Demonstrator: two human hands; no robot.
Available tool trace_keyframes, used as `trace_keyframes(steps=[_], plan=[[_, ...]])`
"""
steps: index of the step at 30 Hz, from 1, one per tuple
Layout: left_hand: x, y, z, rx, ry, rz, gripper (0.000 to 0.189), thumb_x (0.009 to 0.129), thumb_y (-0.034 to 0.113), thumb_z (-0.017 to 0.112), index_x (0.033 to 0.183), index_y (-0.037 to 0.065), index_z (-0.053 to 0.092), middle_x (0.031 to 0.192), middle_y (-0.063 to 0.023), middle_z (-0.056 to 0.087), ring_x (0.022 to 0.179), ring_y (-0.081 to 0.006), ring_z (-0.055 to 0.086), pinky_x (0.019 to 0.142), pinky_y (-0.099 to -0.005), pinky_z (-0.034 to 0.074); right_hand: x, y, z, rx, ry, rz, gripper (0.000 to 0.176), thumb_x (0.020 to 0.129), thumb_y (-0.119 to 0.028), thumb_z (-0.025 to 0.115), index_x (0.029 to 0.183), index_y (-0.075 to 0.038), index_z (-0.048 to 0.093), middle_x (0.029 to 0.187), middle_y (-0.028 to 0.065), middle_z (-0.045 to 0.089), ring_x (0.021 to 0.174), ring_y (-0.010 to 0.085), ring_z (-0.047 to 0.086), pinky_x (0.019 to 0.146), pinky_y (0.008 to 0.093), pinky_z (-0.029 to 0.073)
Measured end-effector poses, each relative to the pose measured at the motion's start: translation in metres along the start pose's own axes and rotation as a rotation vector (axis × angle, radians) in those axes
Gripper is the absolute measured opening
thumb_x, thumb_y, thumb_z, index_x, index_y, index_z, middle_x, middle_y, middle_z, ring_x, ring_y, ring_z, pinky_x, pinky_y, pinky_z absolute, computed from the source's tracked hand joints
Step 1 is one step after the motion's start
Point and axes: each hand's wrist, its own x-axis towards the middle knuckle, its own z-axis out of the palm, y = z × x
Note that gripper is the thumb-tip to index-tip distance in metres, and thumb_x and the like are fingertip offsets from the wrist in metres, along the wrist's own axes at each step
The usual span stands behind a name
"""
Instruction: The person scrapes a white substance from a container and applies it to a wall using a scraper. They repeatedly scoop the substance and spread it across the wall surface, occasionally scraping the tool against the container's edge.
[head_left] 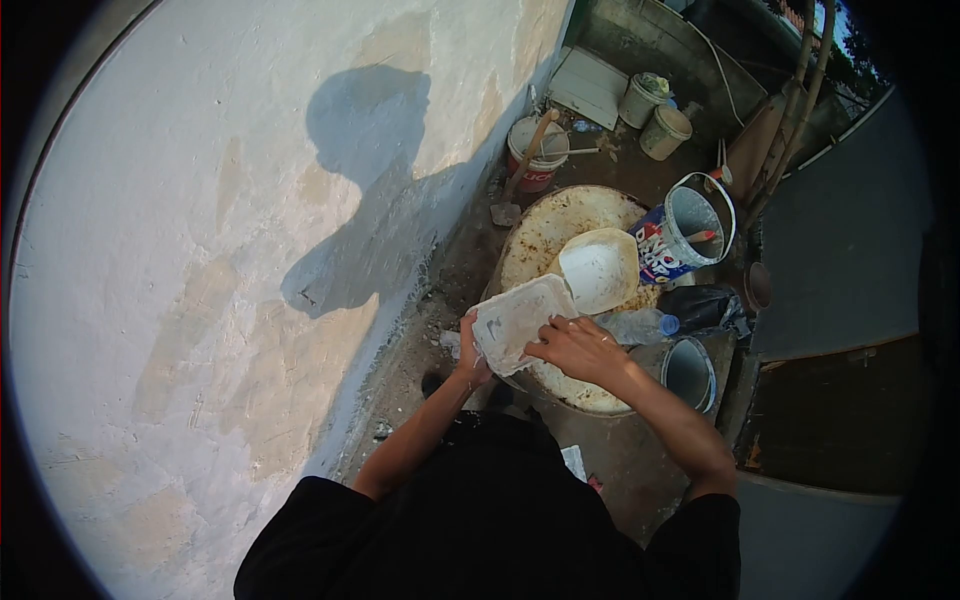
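A pale, plaster-smeared rectangular tub (515, 318) is tilted in front of my body. My left hand (472, 350) grips its left edge. My right hand (580, 348) reaches over the tub's right side, its fingers bent against the inside; whether they pinch anything is too small to tell. Just beyond the tub, a white container (597, 272) rests on a round rusty drum top (535, 235). A clear plastic bottle (640, 325) with a blue cap lies right of my right hand. A blue paint bucket (668, 245) with a red-tipped tool inside stands behind it.
A patched wall (230, 250) runs along the left, bearing a shadow. Behind the drum are a red-and-white bucket (530, 172) with sticks, and two smaller buckets (641, 103). A black bag (700, 307) and a grey bucket (689, 375) sit at the right.
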Motion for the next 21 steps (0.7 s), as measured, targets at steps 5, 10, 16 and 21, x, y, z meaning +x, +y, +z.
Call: trace_keyframes(steps=[5, 10, 16, 21], plan=[[0.0, -0.002, -0.007, 0.011, 0.022, 0.008, 0.072, 0.09, 0.058, 0.031, 0.137, 0.006, 0.042, 0.132, -0.0158, 0.052, 0.117, -0.0317, 0.054, 0.102, -0.046, 0.042, 0.001, -0.001, 0.009, 0.108, 0.016, 0.06, 0.033, 0.082, -0.004, 0.054, 0.111, -0.018, 0.06, 0.098, 0.0059, 0.063, 0.104, 0.0252, 0.059, 0.082, 0.0407, 0.051], [0.002, 0.0, -0.004, -0.004, -0.007, 0.027, 0.067, 0.091, 0.056, 0.034, 0.134, 0.005, 0.044, 0.128, -0.0132, 0.055, 0.115, -0.0281, 0.056, 0.101, -0.0413, 0.043, -0.004, 0.016, 0.006, 0.219, 0.093, 0.089, 0.035, 0.079, -0.002, 0.057, 0.11, -0.017, 0.062, 0.102, 0.0051, 0.064, 0.104, 0.0247, 0.059, 0.082, 0.0417, 0.051], [0.0, 0.002, 0.003, 0.025, -0.042, 0.023, 0.066, 0.092, 0.055, 0.033, 0.134, 0.006, 0.044, 0.127, -0.0133, 0.056, 0.114, -0.0281, 0.056, 0.1, -0.042, 0.043, -0.004, 0.005, 0.0, 0.144, -0.031, 0.046, 0.035, 0.078, -0.003, 0.058, 0.11, -0.016, 0.063, 0.104, 0.0055, 0.064, 0.105, 0.025, 0.058, 0.084, 0.0418, 0.05], [-0.005, 0.001, 0.01, 0.045, 0.011, 0.02, 0.068, 0.091, 0.056, 0.032, 0.135, 0.006, 0.043, 0.129, -0.0149, 0.054, 0.116, -0.0299, 0.055, 0.1, -0.0432, 0.044, 0.001, -0.001, 0.01, 0.173, 0.043, 0.077, 0.035, 0.079, -0.004, 0.058, 0.112, -0.016, 0.062, 0.104, 0.0054, 0.064, 0.105, 0.0249, 0.058, 0.084, 0.0417, 0.05]])
